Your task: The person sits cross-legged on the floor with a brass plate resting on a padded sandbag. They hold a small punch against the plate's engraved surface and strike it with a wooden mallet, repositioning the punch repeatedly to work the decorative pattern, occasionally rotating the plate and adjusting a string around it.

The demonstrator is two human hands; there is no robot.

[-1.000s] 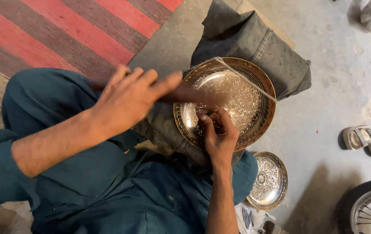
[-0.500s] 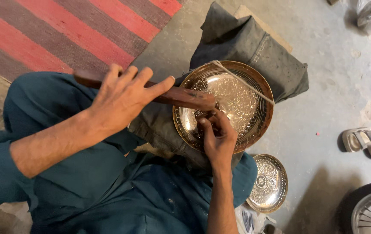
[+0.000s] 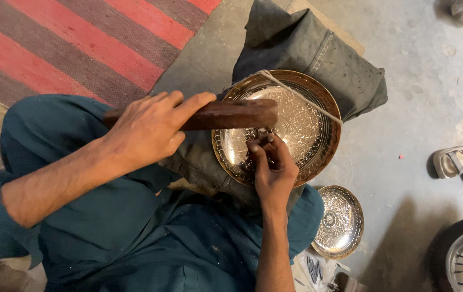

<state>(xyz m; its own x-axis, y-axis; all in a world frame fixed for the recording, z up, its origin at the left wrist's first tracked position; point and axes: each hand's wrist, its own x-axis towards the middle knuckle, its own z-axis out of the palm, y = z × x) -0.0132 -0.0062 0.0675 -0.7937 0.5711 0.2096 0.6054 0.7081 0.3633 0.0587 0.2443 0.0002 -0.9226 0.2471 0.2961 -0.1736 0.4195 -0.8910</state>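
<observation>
The left hand (image 3: 150,127) is closed around a dark wooden mallet (image 3: 226,114), held level above the engraved brass plate (image 3: 302,127). The right hand (image 3: 272,165) pinches a thin metal punch (image 3: 261,135) with its fingertips, the tip on the plate. The plate rests on a grey cloth cushion (image 3: 307,54), with a string (image 3: 296,94) across it.

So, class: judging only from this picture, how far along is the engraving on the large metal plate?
Done: patterning already covers most of the large plate, which is tied with string on a grey cushion. In hand: the right hand sets a small tool on it, and the left hand holds a wooden block above. What remains cannot be judged.
</observation>
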